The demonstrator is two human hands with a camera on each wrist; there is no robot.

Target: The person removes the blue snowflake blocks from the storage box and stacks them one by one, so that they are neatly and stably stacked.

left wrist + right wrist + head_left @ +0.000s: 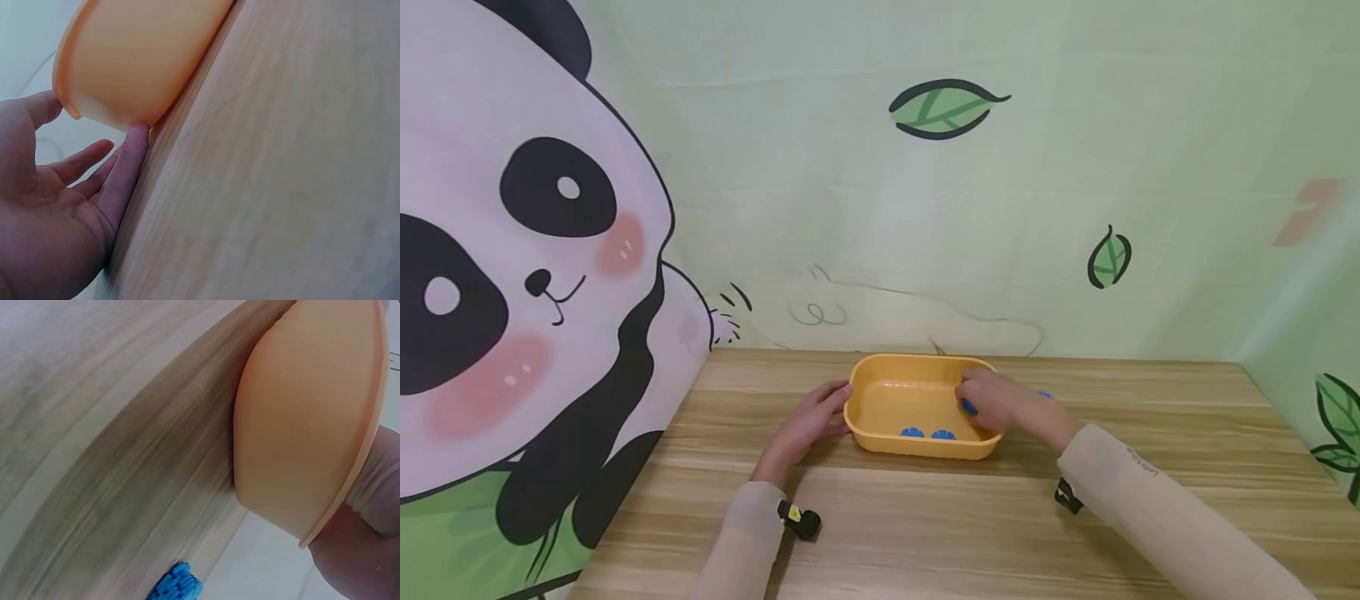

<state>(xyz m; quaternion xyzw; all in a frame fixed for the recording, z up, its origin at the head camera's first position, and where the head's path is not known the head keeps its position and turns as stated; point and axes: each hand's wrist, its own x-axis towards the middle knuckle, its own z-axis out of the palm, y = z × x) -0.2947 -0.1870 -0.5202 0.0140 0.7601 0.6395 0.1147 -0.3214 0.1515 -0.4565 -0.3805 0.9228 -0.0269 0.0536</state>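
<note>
A yellow plastic basin (925, 451) stands on the wooden table. My left hand (808, 421) is at its left side; in the left wrist view the thumb touches the rim and a fairly straight finger meets the lower wall. Over the basin's right rim reaches my right hand (992, 398), with fingers curled down inside and a blue notched disc (969, 407) showing at the fingertips. Two more blue notched discs (912, 432) are in the basin near its front wall. In the right wrist view, the basin's wall (300, 425) hides my right fingertips.
Blue notched pieces (176, 584) lie on the table outside the basin, to its right. Behind the table's far edge hangs a pale green backdrop (820, 167) with a panda and leaves drawn on it.
</note>
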